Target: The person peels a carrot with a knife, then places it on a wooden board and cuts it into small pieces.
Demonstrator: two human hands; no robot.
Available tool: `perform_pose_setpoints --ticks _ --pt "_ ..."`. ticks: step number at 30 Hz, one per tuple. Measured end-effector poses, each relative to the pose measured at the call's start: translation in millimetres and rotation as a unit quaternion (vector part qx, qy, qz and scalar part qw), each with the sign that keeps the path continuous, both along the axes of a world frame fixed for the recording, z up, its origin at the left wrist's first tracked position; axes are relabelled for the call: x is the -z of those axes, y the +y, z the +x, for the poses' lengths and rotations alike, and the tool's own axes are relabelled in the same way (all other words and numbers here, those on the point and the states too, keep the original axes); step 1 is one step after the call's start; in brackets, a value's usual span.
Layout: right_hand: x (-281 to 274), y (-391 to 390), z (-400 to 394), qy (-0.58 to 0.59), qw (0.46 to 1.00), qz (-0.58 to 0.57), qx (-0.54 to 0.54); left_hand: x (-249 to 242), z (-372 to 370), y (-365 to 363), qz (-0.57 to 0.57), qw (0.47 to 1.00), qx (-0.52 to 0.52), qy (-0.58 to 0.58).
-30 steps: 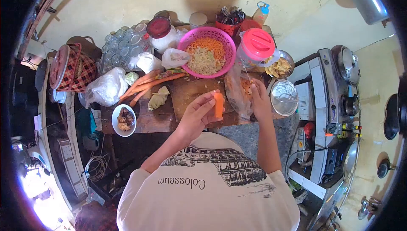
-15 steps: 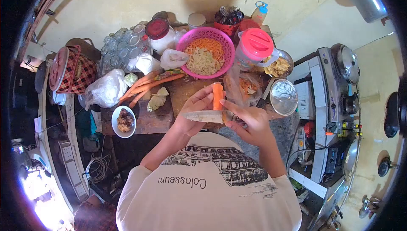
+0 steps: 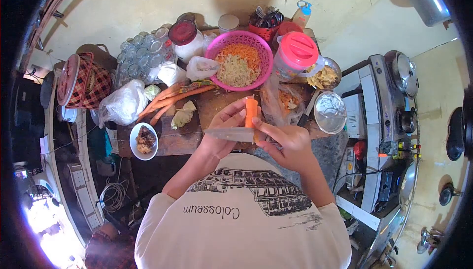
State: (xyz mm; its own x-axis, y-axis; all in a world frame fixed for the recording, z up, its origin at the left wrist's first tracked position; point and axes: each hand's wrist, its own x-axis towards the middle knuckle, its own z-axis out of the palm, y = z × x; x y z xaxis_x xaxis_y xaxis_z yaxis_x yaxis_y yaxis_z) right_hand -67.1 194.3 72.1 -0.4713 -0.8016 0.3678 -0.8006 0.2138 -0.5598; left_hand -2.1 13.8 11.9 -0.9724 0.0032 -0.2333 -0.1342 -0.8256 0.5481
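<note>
My left hand (image 3: pixel 220 133) is closed around a short, peeled carrot piece (image 3: pixel 251 113) held upright above the table's near edge. In my right hand (image 3: pixel 287 142) is a knife (image 3: pixel 229 134), its blade pointing left across the lower part of the carrot. My right thumb presses on the carrot's side; the knife handle is hidden in the fingers. Beyond my hands stands a pink basket (image 3: pixel 270 54) with shredded carrot (image 3: pixel 240 52) and pale shreds (image 3: pixel 238 71). Several whole carrots (image 3: pixel 170 99) lie to the left. A plastic bag of peelings (image 3: pixel 285 102) lies just to the right.
On the wooden table (image 3: pixel 182 143), a white bowl (image 3: pixel 155 149) with brown food sits front left, near a plastic bag (image 3: pixel 120 106). Glass jars (image 3: pixel 140 54) fill the back left. A pink-lidded pitcher (image 3: pixel 298 54) and a clear container (image 3: pixel 329 113) stand right.
The knife blade has shifted slightly left and up along the carrot. My right thumb has moved onto the carrot's side. The objects on the table have stayed put.
</note>
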Motion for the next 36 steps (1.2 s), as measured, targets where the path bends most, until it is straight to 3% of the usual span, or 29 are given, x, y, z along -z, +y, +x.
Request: perform_pose_setpoints --ticks 9,14,18,21,30,36 --pt "-0.6 -2.3 2.6 0.006 0.998 0.043 0.045 1.5 0.9 1.5 -0.046 0.999 -0.019 -0.005" --pt "12.9 -3.8 -1.5 0.02 0.999 0.003 0.027 9.0 2.8 1.8 -0.069 0.997 -0.019 -0.016" --pt "24.7 -5.0 -3.2 0.031 0.999 -0.024 0.022 10.8 5.9 0.6 -0.045 0.999 -0.002 0.003" --pt "14.8 -4.8 2.0 -0.013 0.997 0.041 0.057 14.4 8.1 0.6 -0.057 0.998 -0.003 -0.011" --pt "21.6 -7.2 -3.1 0.04 0.998 0.018 0.04 22.6 12.1 0.0 -0.049 0.999 0.001 -0.019" --pt "8.8 -10.2 0.6 -0.028 0.996 0.046 0.075 10.4 13.0 1.2 -0.033 0.999 -0.01 -0.013"
